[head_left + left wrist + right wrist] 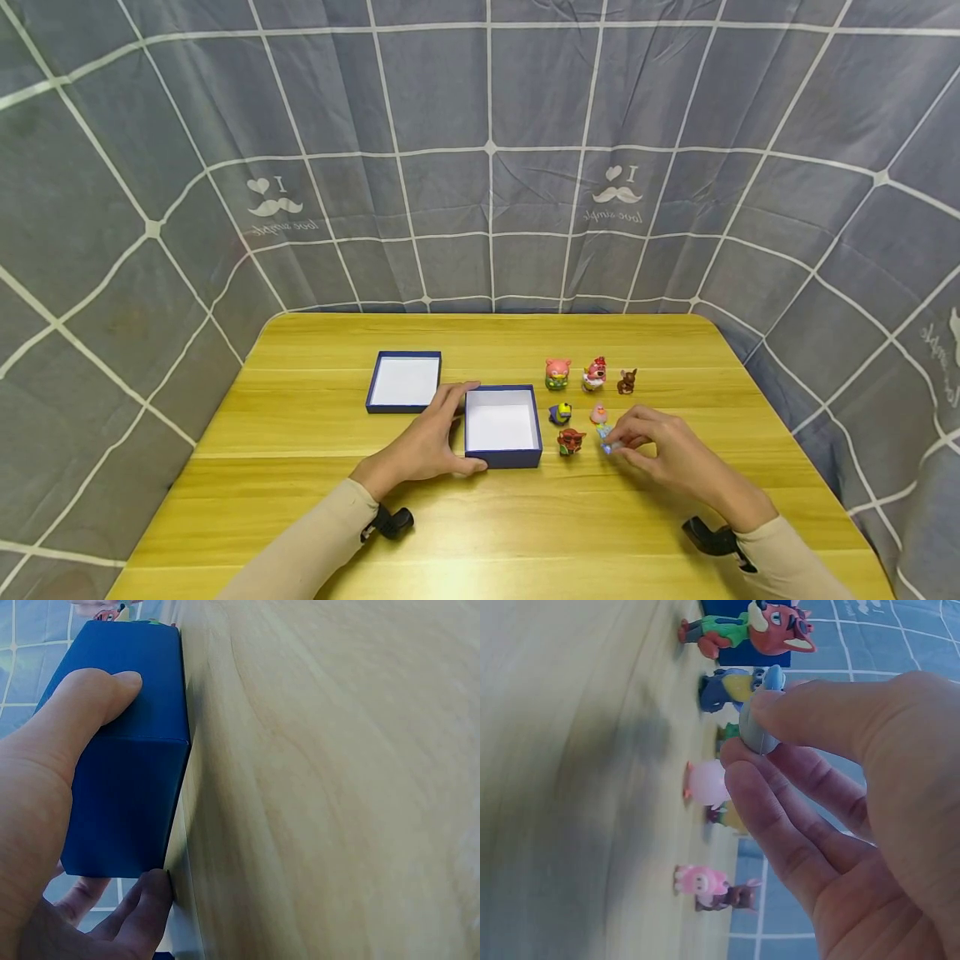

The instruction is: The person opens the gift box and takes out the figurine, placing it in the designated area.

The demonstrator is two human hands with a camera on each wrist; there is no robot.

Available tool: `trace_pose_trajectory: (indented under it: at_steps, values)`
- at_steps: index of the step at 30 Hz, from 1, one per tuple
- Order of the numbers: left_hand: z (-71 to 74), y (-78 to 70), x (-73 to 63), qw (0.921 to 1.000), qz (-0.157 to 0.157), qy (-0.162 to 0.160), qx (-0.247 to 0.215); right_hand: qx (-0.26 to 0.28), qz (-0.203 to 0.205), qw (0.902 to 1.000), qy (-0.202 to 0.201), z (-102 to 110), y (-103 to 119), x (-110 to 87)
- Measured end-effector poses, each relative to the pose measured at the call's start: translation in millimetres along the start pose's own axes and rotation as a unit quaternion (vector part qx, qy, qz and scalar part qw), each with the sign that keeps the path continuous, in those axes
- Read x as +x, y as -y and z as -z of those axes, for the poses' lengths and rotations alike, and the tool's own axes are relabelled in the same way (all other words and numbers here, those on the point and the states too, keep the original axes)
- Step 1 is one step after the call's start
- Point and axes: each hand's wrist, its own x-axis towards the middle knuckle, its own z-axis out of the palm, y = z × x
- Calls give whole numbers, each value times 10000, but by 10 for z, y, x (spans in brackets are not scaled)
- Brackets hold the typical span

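Note:
My left hand (pixel 423 442) grips an open blue box (pixel 502 458) with a white inside, the thumb on its front wall and the fingers at its far left side. In the left wrist view the thumb presses the box's blue wall (pixel 127 802). My right hand (pixel 663 450) pinches a small light-blue figurine (pixel 757 731) between thumb and fingers, above the table. Most of its shape is hidden by the fingers. Close by stand a pink round figurine (pixel 598 414), a blue and yellow figurine (pixel 560 414) and a red fox figurine (pixel 570 442).
Farther back stand a pink and green figurine (pixel 557 375), a red and white one (pixel 595 377) and a brown one (pixel 627 382). A shallow blue lid (pixel 403 409), white inside, lies left of the box on the wooden table (pixel 315 500). A grey checked curtain (pixel 442 200) surrounds the table.

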Motion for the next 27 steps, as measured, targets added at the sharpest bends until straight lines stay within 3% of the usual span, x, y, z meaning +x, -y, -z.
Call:
trace_pose_trajectory:
  at_steps: [15,27]
  values:
    - [2,-2,5,10000,8,13,47,-96,-426,9986,282,-37,-47,-35]
    - [10,-1,-1,10000,-36,-4,18,41,-908,9924,831,-57,-71,-9]
